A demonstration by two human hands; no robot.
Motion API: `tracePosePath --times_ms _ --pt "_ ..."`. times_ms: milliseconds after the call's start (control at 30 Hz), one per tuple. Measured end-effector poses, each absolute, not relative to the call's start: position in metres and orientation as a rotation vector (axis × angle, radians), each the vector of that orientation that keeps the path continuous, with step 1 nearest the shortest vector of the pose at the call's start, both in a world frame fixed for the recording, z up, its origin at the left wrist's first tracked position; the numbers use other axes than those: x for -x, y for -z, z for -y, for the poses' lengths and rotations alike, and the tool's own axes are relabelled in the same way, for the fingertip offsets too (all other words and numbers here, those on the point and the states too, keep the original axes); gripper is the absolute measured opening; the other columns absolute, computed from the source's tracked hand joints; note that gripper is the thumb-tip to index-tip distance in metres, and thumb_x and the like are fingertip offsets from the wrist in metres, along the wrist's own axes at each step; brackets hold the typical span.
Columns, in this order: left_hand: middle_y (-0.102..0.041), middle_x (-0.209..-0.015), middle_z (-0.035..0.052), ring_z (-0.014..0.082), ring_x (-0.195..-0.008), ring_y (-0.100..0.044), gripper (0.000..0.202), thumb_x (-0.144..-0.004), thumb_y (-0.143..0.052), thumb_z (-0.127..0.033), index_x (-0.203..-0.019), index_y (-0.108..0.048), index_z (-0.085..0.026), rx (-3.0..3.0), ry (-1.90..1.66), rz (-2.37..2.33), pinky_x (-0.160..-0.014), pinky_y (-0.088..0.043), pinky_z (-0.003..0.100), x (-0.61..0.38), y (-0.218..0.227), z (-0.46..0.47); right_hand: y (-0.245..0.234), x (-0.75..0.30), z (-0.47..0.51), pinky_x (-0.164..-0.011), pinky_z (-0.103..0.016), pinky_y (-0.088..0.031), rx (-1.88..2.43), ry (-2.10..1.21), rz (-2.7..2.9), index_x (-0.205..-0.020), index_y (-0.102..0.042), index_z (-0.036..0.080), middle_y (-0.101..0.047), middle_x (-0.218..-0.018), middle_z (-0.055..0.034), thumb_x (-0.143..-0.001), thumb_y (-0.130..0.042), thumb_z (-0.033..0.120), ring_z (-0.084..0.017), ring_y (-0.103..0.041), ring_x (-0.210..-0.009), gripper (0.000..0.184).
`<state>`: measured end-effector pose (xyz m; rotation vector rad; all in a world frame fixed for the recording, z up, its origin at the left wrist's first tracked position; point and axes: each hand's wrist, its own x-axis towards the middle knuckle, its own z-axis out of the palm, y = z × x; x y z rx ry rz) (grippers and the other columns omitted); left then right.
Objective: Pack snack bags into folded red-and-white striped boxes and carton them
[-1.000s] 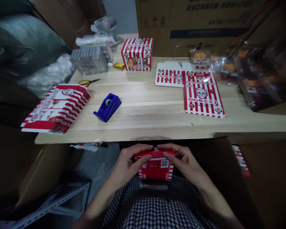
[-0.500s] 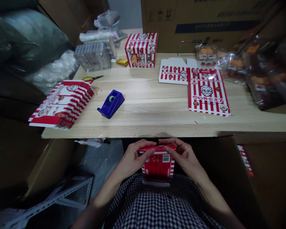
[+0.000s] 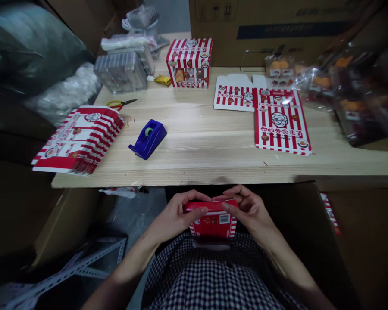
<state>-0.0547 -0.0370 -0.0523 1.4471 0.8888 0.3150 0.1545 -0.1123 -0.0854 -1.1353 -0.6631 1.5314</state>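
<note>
Red paperboard box (image 3: 213,226) sits clamped between both hands, held in the air just below the near edge of the pale wooden table (image 3: 194,170), over a checked garment (image 3: 210,271). The left hand (image 3: 177,215) and right hand (image 3: 247,209) grip its top end side by side, fingers curled over and nearly meeting, thumbs pressed on the front face. That grip carries a risk: the thin board could crease under the thumbs, and any slackening could let the box drop into the lap or a folded flap spring open. At the table's left edge, a stack of flat striped box blanks (image 3: 77,140) overhangs the edge, so a nudge could send it sliding off; yellow-handled scissors (image 3: 121,103) lie just behind it, and a blue tape dispenser (image 3: 148,139) stands nearby. Toward the right edge, a flat blank (image 3: 280,122) reads 你的外卖来了, "your takeout has arrived", beneath a cartoon face in glasses (image 3: 280,119). A barcode (image 3: 224,219) shows on the held box; no brand name can be read.
</note>
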Motion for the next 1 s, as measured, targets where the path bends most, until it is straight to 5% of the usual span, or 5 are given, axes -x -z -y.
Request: tracePosePath --times_ms 233,433,1000 --pt "-0.066 -0.129 0.0081 0.0233 -0.121 -0.059 0.038 -0.094 -0.064 -0.037 -0.131 -0.064 -0.026 -1.958 -0.539 -0.914 -0.106 -0.046 0.041 0.042 0.061 0.042 0.095 -0.152 0.108 -0.091 -0.040 -0.059 1.202 -1.333 0.736 -0.103 -0.068 0.026 -0.077 -0.111 -0.0063 -0.083 -0.078 0.043 -0.024 -0.074 -0.100 0.028" --pt "-0.074 -0.113 0.0061 0.0220 -0.102 -0.068 0.031 -0.097 -0.059 -0.043 -0.120 -0.071 -0.027 -1.977 -0.396 -0.963 -0.093 -0.051 0.038 0.047 0.057 0.032 0.094 -0.155 0.103 -0.091 -0.034 -0.056 1.214 -1.386 0.814 -0.102 -0.068 0.025 -0.077 -0.102 -0.0035 -0.079 -0.082 0.038 -0.018 -0.072 -0.096 0.029" --pt "-0.072 -0.105 0.0036 0.0177 -0.094 -0.066 0.033 -0.097 -0.057 -0.048 -0.115 -0.069 -0.023 -2.003 -0.082 -0.836 -0.081 -0.050 0.030 0.047 0.025 0.028 0.083 -0.142 0.126 -0.075 -0.026 -0.061 1.178 -1.425 0.630 -0.102 -0.068 0.023 -0.079 -0.101 -0.0040 -0.076 -0.086 0.031 -0.015 -0.075 -0.083 0.032"
